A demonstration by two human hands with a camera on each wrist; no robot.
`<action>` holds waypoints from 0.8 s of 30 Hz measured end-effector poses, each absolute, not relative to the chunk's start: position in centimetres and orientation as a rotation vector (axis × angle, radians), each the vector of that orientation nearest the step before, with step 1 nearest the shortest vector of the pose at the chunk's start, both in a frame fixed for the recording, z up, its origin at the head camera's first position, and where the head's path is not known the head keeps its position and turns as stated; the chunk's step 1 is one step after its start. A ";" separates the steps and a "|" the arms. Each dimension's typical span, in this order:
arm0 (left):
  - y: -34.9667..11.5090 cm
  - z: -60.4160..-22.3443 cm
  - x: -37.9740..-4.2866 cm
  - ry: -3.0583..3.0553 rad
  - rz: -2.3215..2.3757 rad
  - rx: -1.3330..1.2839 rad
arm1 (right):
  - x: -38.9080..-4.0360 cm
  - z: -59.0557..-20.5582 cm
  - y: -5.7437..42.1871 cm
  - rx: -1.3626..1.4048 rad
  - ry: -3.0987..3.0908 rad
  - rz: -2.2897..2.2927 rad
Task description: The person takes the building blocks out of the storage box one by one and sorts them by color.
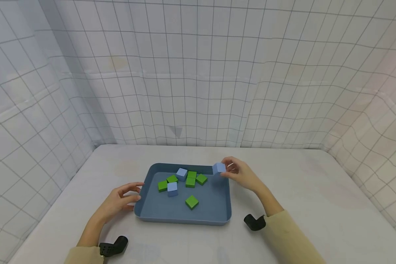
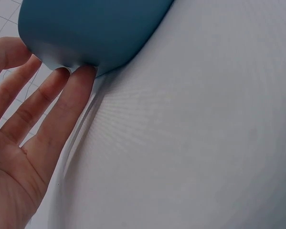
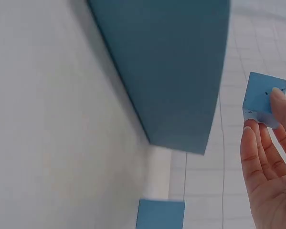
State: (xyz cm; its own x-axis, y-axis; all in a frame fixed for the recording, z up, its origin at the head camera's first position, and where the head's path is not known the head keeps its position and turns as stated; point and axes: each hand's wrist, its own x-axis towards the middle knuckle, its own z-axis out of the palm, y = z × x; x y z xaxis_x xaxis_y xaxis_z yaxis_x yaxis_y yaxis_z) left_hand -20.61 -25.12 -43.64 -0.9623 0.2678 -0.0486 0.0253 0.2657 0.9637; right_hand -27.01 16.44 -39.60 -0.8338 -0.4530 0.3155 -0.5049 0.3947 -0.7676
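Currently, right hand pinches a blue cube; relaxed left hand touches the tray.

Beige sleeves end beside black wrist cameras.

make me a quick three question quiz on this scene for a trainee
1. Which hand holds a light-blue cube?
2. True or false: the left hand grips a green block.
3. Besides the held one, how many light-blue cubes show in the tray in the head view: a) one, b) two, c) four?

Key: 1. The right hand. 2. False; it touches the tray's outer wall. 3. b.
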 end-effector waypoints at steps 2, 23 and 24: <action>-25.1 -43.6 -20.6 2.334 1.762 0.271 | -26.9 -39.6 17.3 0.836 -2.583 1.458; -25.2 -43.6 -20.7 2.343 1.749 0.275 | -26.7 -42.1 26.4 0.589 -2.587 1.265; -25.2 -43.6 -20.7 2.343 1.749 0.276 | -26.6 -42.2 26.6 0.591 -2.588 1.256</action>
